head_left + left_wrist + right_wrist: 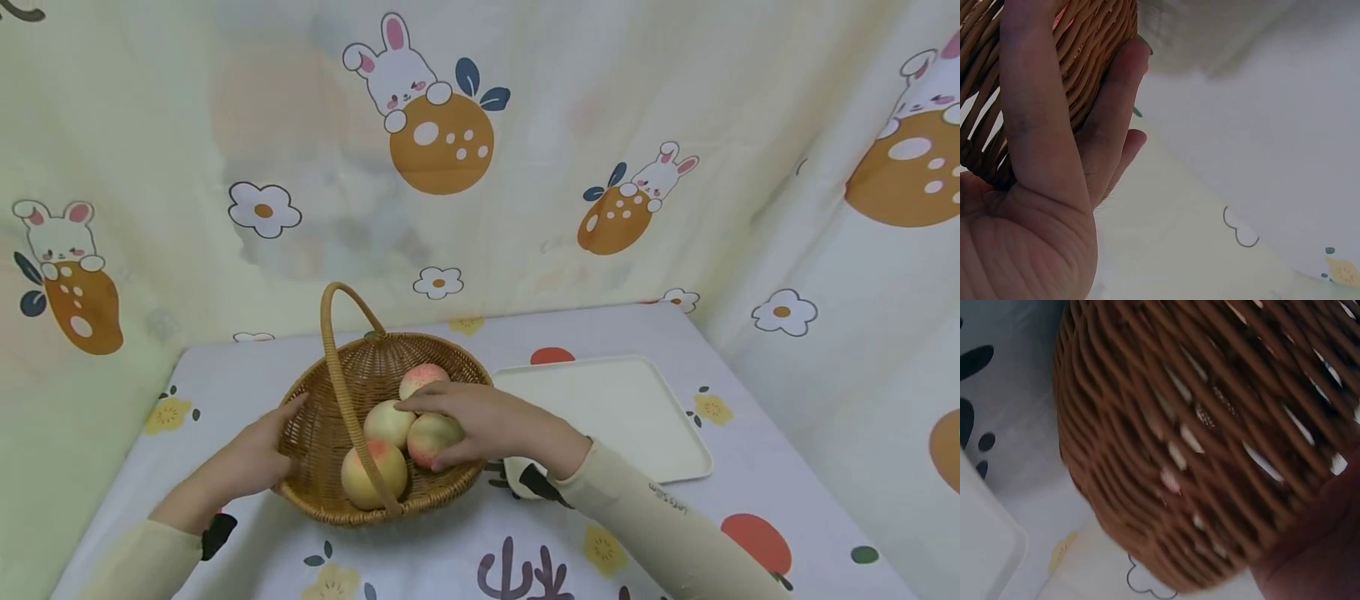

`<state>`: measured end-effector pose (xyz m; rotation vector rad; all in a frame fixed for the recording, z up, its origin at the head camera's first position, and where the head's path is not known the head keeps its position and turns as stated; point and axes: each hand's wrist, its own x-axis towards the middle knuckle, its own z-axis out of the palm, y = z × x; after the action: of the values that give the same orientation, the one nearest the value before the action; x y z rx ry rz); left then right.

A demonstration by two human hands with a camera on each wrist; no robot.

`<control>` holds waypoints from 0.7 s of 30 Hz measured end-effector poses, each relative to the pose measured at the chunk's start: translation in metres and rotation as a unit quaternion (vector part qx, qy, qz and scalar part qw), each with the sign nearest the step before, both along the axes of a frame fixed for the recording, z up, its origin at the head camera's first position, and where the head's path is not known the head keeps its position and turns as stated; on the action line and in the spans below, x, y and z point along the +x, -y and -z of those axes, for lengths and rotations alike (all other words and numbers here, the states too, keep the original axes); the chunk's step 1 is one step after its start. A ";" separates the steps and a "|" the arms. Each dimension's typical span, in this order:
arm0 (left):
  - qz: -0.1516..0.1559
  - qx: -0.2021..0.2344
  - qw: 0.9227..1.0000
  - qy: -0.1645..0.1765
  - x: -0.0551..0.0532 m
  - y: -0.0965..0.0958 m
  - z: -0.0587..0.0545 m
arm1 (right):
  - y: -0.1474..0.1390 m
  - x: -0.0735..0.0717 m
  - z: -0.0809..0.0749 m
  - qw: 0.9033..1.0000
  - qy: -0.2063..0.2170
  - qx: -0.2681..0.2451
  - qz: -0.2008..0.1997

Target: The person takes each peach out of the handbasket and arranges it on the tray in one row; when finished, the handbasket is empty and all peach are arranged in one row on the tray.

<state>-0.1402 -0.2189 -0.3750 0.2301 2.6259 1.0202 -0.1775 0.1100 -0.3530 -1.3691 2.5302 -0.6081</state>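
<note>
A brown wicker basket (322,442) with an arched handle (337,375) stands on the table, tilted so its inside faces me. Several peaches (375,475) lie in it, yellow with red blush. My left hand (251,454) grips the basket's left rim; in the left wrist view its fingers (1041,119) pass on both sides of the weave. Over the right rim reaches my right hand (487,421), thumb and fingers round a red-and-yellow peach (433,440). The right wrist view shows mostly the basket's outer weave (1166,444), which hides the fingertips.
To the right of the basket lies a white rectangular tray (622,408), partly behind my right forearm. A patterned cloth (255,550) covers the table. Curtains printed with rabbits (525,250) hang at the back and both sides.
</note>
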 end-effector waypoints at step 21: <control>-0.004 -0.020 0.999 -0.028 0.000 -0.002 0.005 | 0.034 0.004 0.019 0.984 -0.053 0.163 0.054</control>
<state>-0.1405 -0.2171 -0.3798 0.2434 2.6956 0.9763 -0.1736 0.0756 -0.3723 -1.1820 2.6519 -0.1279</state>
